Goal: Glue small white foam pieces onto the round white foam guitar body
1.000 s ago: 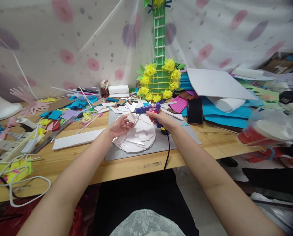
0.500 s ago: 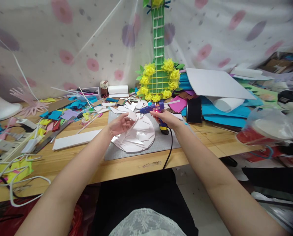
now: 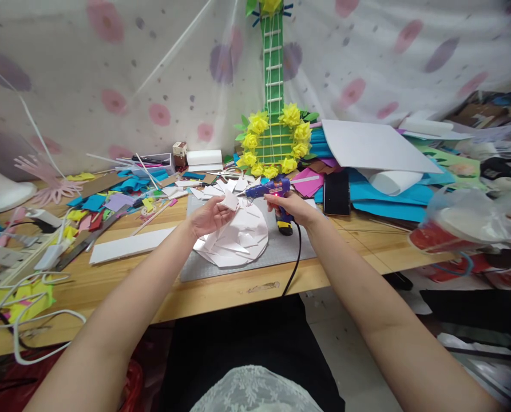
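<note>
Between the fingers of my left hand [image 3: 212,217] is a small white foam board piece [image 3: 229,200], held up over the disc. My right hand [image 3: 292,207] grips a blue hot glue gun [image 3: 269,187], its nozzle pointing left, just short of the piece. A red light glows on the gun and a white glue stick [image 3: 305,179] juts from its back. Below lies a round white disc [image 3: 242,243] with angular white pieces layered on it, resting on a grey cutting mat [image 3: 281,249]. The black cord [image 3: 298,257] hangs from the gun over the table edge.
A green paper guitar [image 3: 274,86] with yellow flowers stands at the back. Coloured scraps [image 3: 105,203] and a white strip [image 3: 130,245] lie to the left. A phone [image 3: 336,193], paper sheets [image 3: 379,143] and a bagged cup [image 3: 448,229] are on the right.
The glue gun has shifted very slightly relative to the white piece. Both hands keep their hold, and the whole view has slid a little to the left.
</note>
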`<act>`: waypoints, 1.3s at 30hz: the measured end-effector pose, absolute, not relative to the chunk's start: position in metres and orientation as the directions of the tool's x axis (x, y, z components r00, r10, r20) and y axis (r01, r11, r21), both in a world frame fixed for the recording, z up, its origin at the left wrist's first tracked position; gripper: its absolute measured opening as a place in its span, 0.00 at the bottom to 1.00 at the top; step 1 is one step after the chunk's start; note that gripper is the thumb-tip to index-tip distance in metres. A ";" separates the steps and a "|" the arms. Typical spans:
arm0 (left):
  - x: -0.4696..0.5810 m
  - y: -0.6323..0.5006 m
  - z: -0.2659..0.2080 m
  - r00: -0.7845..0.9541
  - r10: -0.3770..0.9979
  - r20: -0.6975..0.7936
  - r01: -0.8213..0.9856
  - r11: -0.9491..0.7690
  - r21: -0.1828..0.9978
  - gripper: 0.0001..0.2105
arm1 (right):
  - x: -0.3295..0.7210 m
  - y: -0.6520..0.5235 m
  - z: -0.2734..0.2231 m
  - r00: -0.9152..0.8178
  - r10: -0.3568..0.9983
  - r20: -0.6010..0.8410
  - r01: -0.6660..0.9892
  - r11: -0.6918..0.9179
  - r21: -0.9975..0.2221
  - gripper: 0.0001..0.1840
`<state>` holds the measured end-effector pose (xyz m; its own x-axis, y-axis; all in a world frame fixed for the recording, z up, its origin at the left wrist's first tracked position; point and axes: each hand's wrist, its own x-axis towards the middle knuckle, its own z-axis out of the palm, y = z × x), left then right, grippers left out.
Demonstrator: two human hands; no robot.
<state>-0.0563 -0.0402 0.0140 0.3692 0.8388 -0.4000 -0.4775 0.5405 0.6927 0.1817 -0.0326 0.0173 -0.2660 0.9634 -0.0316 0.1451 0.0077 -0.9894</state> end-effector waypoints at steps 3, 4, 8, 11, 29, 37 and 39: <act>-0.057 -0.038 0.014 0.338 0.851 -0.402 -0.496 0.524 0.692 0.09 | 0.180 -0.034 0.020 -0.277 0.961 -0.021 0.163 0.026 -0.986 0.20; -0.057 -0.038 0.014 0.331 0.852 -0.406 -0.498 0.523 0.692 0.08 | 0.180 -0.034 0.020 -0.281 0.960 -0.013 0.168 0.036 -0.985 0.20; -0.056 -0.038 0.017 0.317 0.849 -0.422 -0.495 0.528 0.690 0.08 | 0.176 -0.033 0.020 -0.286 0.958 -0.012 0.194 0.045 -0.980 0.19; -0.056 -0.038 0.019 0.315 0.842 -0.437 -0.480 0.539 0.692 0.09 | 0.175 -0.033 0.021 -0.261 0.965 -0.035 0.197 0.018 -0.980 0.17; -0.052 -0.031 0.016 0.264 0.840 -0.475 -0.479 0.541 0.691 0.10 | 0.171 -0.038 0.030 -0.359 0.933 -0.005 0.152 0.054 -0.987 0.21; -0.051 -0.039 0.022 0.310 0.823 -0.476 -0.444 0.568 0.693 0.11 | 0.173 -0.030 0.021 -0.284 0.959 0.004 0.155 0.050 -0.987 0.22; -0.052 -0.040 0.023 0.313 0.824 -0.473 -0.443 0.567 0.694 0.11 | 0.177 -0.029 0.018 -0.276 0.961 0.000 0.149 0.043 -0.988 0.22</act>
